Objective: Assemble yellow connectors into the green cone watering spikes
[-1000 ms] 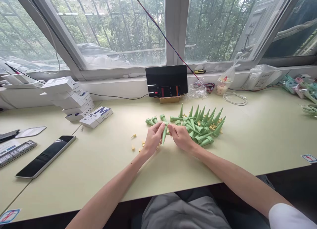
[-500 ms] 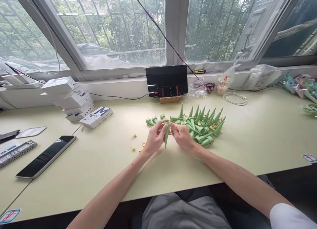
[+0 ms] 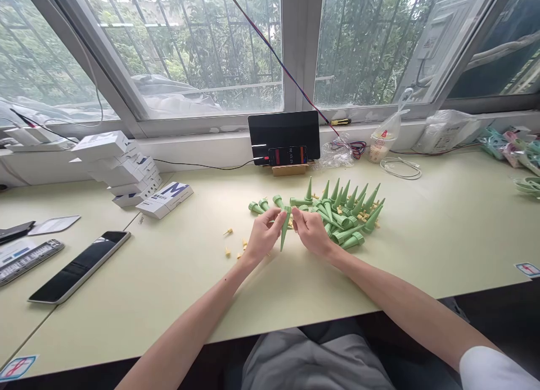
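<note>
In my left hand (image 3: 262, 235) a green plastic cone spike (image 3: 284, 232) is pinched between thumb and fingers, its pointed tip downward and its wide ribbed end up. My right hand (image 3: 312, 231) is closed in a pinch right beside that wide end; whatever lies between its fingertips is hidden. Just beyond and to the right lies a pile of similar green spikes (image 3: 346, 221), some standing point up, others on their sides. Small yellow plugs (image 3: 228, 252) with thin stems are scattered left of my left hand, and more sit among the spikes.
A tablet (image 3: 283, 132) with a phone (image 3: 288, 156) before it leans at the window. White boxes (image 3: 126, 167) are stacked at the left, near a large phone (image 3: 80, 266). A bagged cup (image 3: 382, 144) and a white cable (image 3: 400, 169) lie at the back right.
The spike in my left hand has shifted and tilted slightly, its wide end moving a little right. My right fingertips stay in a pinch beside it, with only a small shift.
</note>
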Available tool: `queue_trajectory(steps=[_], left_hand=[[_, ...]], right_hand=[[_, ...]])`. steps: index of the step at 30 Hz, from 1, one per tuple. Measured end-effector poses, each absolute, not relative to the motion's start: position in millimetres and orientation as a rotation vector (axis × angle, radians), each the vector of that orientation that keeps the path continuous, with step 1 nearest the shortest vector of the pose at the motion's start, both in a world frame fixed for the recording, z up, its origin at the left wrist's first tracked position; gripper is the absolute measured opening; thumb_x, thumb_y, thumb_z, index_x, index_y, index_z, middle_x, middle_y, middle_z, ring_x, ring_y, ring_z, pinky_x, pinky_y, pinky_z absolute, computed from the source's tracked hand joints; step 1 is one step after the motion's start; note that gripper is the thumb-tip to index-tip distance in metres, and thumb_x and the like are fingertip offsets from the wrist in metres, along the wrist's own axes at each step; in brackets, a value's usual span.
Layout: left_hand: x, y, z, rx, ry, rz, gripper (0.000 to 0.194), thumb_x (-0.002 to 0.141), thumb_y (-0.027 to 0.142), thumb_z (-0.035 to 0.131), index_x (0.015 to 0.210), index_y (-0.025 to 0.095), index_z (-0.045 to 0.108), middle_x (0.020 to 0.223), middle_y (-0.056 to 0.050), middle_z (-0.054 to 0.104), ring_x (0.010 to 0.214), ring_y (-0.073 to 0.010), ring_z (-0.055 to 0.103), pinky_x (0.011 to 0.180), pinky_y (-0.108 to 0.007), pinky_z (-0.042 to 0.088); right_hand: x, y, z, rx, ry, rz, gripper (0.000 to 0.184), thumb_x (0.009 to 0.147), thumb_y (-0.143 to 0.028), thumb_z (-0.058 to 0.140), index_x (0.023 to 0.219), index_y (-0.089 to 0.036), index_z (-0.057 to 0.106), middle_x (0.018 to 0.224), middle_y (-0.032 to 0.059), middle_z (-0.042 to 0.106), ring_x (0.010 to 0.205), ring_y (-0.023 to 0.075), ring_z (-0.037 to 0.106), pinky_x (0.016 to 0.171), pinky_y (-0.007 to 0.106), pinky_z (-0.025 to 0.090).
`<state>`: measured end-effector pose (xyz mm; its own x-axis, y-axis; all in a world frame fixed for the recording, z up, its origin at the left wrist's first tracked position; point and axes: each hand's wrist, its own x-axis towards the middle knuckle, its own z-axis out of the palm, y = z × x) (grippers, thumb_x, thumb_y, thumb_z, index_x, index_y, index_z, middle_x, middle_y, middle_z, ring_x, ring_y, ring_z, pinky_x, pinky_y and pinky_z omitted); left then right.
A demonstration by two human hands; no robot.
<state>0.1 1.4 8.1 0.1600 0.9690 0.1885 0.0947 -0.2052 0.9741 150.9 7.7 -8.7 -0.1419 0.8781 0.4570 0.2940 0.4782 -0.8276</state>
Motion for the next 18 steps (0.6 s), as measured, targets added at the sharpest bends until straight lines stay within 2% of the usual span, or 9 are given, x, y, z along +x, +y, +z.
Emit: queue_trajectory(steps=[8,18], left_hand=[[-1.7,2.9,4.1,1.474,1.033,1.219,0.044,0.082,0.055,0.067,0.100,0.015,0.065,0.057,0.007,0.035,0.048,-0.0052,0.030,0.041,-0.019,0.025],[-3.1,1.5,6.0,1.412,1.057,1.182,0.054,0.081,0.055,0.070,0.115,0.013,0.068,0.044,0.007,0.047,0.040,-0.0063,0.037,0.039,-0.020,0.030]], right_hand=[[151.5,8.2,-8.2,-0.998,-1.660,0.750,0.060,0.101,-0.059,0.031,0.055,-0.021,0.036,0.050,-0.0023,0.040,0.046,0.0096,0.035,0.048,0.026,0.028],[150.6,5.5,-4.6,-1.007,-1.614,0.782,0.063,0.099,-0.065,0.031,0.054,-0.020,0.036,0.049,-0.0021,0.040,0.046,0.0097,0.034,0.047,0.027,0.028]])
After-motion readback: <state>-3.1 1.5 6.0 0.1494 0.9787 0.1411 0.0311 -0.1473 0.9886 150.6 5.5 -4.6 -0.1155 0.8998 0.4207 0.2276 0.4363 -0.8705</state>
